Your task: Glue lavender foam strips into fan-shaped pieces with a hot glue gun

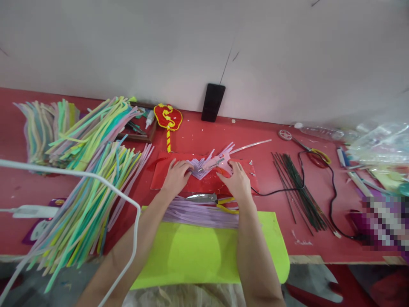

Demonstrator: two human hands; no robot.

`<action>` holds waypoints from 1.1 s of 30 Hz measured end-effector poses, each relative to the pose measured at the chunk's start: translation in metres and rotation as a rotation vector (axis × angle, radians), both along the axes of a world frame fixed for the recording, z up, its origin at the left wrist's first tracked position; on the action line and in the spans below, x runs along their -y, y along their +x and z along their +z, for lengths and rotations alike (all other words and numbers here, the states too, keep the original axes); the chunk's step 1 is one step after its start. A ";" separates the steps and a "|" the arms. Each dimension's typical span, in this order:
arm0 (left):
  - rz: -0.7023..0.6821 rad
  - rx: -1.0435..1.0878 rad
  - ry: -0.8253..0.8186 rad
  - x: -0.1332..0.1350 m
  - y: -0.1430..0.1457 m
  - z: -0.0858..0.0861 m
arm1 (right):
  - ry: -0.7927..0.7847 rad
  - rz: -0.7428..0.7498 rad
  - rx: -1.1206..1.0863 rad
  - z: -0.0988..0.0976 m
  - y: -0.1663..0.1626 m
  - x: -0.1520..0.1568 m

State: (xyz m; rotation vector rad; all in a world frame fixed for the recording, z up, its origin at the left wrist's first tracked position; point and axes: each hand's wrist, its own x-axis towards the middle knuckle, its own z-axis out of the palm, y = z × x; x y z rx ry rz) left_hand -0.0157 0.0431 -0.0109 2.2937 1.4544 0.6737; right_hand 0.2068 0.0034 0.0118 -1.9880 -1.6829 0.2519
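My left hand pinches the left edge of a set of lilac pipe cleaners bent into nested V shapes. These rest on a red board. My right hand is wrapped round a pink glue gun with an orange trigger; its nozzle points left at the V shapes, close to my left fingertips. A clear glue stick sticks out of its back. Just below the board lie yellow-handled scissors on straight lilac pipe cleaners, over a yellow-green sheet.
Multicoloured pipe cleaners are heaped at left, near a white cable. A phone leans on the wall beside a red-yellow fan-shaped ornament. Dark green wires, a black cord and other scissors lie right.
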 end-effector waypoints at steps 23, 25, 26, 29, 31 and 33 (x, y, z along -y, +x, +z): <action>0.033 0.096 -0.050 -0.003 0.000 -0.001 | 0.070 0.037 0.055 -0.005 -0.019 -0.002; 0.033 0.100 -0.057 -0.003 0.000 -0.001 | 0.075 0.038 0.065 -0.006 -0.020 -0.003; 0.035 0.101 -0.062 -0.003 0.000 -0.001 | 0.080 0.038 0.071 -0.007 -0.021 -0.003; 0.034 0.110 -0.073 -0.004 0.000 -0.001 | 0.107 0.044 0.090 -0.010 -0.021 -0.004; 0.035 0.121 -0.070 -0.004 0.000 -0.001 | 0.129 0.047 0.101 -0.011 -0.021 -0.004; 0.037 0.136 -0.060 -0.004 0.000 -0.003 | 0.141 0.048 0.112 -0.012 -0.021 -0.004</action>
